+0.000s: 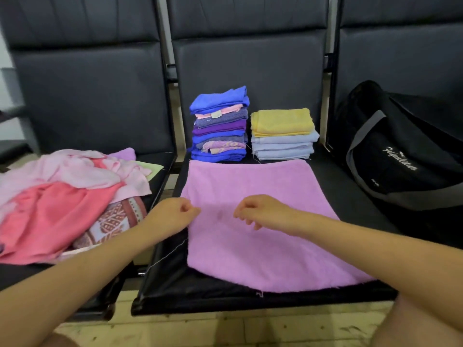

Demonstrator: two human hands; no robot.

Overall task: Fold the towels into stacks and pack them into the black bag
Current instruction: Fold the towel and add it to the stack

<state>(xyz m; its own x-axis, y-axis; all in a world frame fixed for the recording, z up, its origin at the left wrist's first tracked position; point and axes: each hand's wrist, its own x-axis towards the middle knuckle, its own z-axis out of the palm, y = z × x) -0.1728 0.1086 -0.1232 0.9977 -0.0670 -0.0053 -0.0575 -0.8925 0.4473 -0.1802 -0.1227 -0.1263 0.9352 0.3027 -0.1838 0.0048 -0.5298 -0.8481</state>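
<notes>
A lilac towel [253,221] lies flat on the near middle seat [355,196]. Both hands hover over it — left hand [175,212] clenched, perhaps pinching a thread, right hand [258,210] loosely curled, holding nothing. Two folded stacks [219,123] sit behind; the black bag [400,156] is right.

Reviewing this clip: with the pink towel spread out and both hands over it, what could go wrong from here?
1. The tall stack of blue and purple folded towels looks uneven; adding another may topple it.
2. The flat pink terry towel lies close to the front edge of the black padded seat, so it might slip off during folding.
3. A loose thread trails from the towel's left edge and could snag the left hand.
</notes>
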